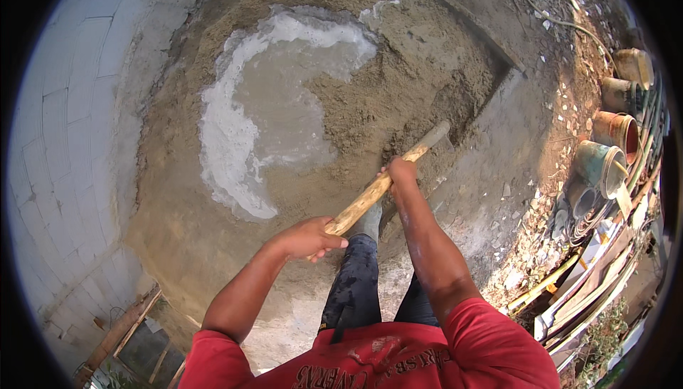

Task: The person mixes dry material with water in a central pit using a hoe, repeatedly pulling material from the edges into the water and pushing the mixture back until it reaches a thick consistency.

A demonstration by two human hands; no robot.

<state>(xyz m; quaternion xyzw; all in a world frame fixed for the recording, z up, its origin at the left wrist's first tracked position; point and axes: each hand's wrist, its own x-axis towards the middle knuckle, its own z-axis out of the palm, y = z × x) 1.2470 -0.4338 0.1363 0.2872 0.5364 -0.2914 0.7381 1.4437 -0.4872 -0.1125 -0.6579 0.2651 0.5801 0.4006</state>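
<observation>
handle: wooden handle [388,182] runs slantwise from the lower middle up toward the right, its far end down in the sand at the edge of the heap
left hand: left hand [307,238] sits at the near end of the wooden handle, fingers curled shut around it
right hand: right hand [400,170] grips the same handle higher up, fingers wrapped around the wood, arm stretched forward
tool head: hidden in the sand, kind cannot be told
heap: sand heap [370,90] forms a broad ring on the ground, just ahead of the hands
pool: grey water pool [277,108] lies inside the ring, white foam along its left rim
wall: pale block wall [64,140] curves along the left
pots: clay and green pots [605,165] lie on their sides at the right, well apart from the hands
clothing: red shirt [384,357] at the bottom edge, dark trousers [356,282] below the handle
</observation>
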